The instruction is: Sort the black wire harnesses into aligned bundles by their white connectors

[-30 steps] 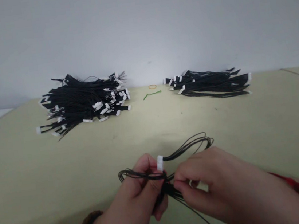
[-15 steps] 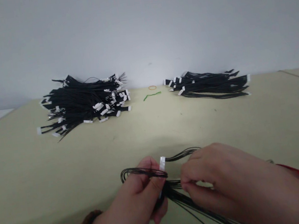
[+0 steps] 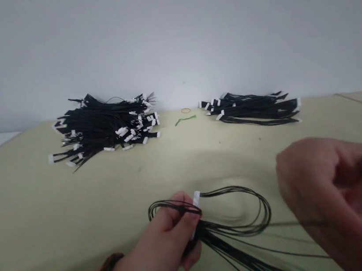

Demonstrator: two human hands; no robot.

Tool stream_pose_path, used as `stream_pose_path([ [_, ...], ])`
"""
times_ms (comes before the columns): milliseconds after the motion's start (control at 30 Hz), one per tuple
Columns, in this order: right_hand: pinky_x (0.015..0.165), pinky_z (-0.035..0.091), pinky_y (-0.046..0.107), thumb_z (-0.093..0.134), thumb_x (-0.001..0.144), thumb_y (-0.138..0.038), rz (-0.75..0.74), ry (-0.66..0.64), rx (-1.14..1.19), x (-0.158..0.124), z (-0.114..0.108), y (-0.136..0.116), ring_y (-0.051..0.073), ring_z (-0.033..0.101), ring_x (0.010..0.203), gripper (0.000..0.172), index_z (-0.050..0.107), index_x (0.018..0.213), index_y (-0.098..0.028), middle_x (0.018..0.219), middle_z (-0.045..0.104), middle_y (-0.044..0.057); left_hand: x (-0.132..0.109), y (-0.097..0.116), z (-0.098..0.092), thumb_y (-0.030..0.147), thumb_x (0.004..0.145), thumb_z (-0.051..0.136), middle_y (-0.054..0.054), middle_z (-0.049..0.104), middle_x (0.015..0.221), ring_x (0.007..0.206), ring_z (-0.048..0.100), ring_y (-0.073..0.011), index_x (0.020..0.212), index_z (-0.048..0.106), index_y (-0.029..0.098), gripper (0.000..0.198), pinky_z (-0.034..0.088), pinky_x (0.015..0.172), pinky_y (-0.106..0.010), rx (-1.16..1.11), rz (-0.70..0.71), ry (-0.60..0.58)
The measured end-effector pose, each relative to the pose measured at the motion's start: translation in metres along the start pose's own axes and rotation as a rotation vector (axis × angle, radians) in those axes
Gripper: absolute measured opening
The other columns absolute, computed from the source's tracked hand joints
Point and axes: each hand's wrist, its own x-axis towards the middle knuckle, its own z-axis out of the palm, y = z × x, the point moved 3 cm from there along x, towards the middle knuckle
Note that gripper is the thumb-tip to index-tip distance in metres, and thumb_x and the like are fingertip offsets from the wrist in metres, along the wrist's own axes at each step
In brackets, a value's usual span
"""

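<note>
My left hand [image 3: 170, 234] is closed around a bundle of thin black wires [image 3: 230, 253], the thumb pressing on it. A white connector [image 3: 196, 198] sticks up by the fingertips. From it, wires curve out in a wide loop [image 3: 265, 206] to the right and back to the bundle. A smaller wire loop [image 3: 153, 208] bends over the left fingers. To the right, my right hand [image 3: 328, 191] is raised and blurred, its fingers curled. A faint dark strand runs from the bundle towards it; the right fingertips are hidden.
A large pile of black wire harnesses with white connectors [image 3: 106, 123] lies at the back left, a smaller pile [image 3: 254, 108] at the back right. Between them are a green strip [image 3: 185, 119] and an orange ring [image 3: 185, 110] on the table [image 3: 86, 201], near the wall.
My right hand has moved away from the bundle, to the right and slightly up. The wire loop beside it now shows in full. My left hand keeps its grip.
</note>
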Motion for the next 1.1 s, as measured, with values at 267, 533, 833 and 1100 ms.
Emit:
stream_pose_path([
  [267,0.059,0.039,0.011,0.036,0.092,-0.030,-0.495,0.771,0.649,0.014,-0.029,-0.015,-0.002,0.054,0.063,0.026,0.060,0.082,-0.024,0.069,0.057,-0.013,0.000,-0.005,-0.002,0.043,0.081,0.053,0.010,0.036,0.053,0.034,0.030,-0.0009,0.075,0.043,0.019,0.027,0.021,0.033,-0.015,-0.069,0.029,-0.035],
  [533,0.041,0.032,0.022,0.049,0.083,-0.027,0.128,0.553,-0.672,0.022,0.039,-0.002,0.011,0.050,0.047,0.014,0.054,0.071,-0.022,0.057,0.056,-0.003,-0.001,0.001,-0.001,0.044,0.078,0.059,0.009,0.039,0.054,0.035,0.032,-0.0014,0.077,0.046,0.018,0.029,0.022,0.035,-0.016,-0.162,0.029,-0.109],
  [833,0.052,0.034,0.026,0.047,0.086,-0.022,-0.165,0.650,-1.153,0.018,0.049,0.002,0.012,0.051,0.054,0.011,0.052,0.076,-0.022,0.060,0.052,-0.005,-0.002,-0.003,-0.002,0.033,0.080,0.060,0.009,0.044,0.059,0.035,0.035,0.0001,0.080,0.048,0.017,0.020,0.020,0.035,-0.014,-0.313,0.046,-0.137],
  [1100,0.052,0.027,0.028,0.045,0.088,-0.020,-0.224,0.618,-1.217,0.019,0.052,0.003,0.012,0.044,0.052,0.013,0.049,0.075,-0.021,0.061,0.050,-0.005,-0.004,-0.003,-0.001,0.038,0.080,0.060,0.009,0.042,0.055,0.035,0.034,-0.0001,0.079,0.048,0.017,0.024,0.019,0.035,-0.014,-0.273,0.045,-0.146],
])
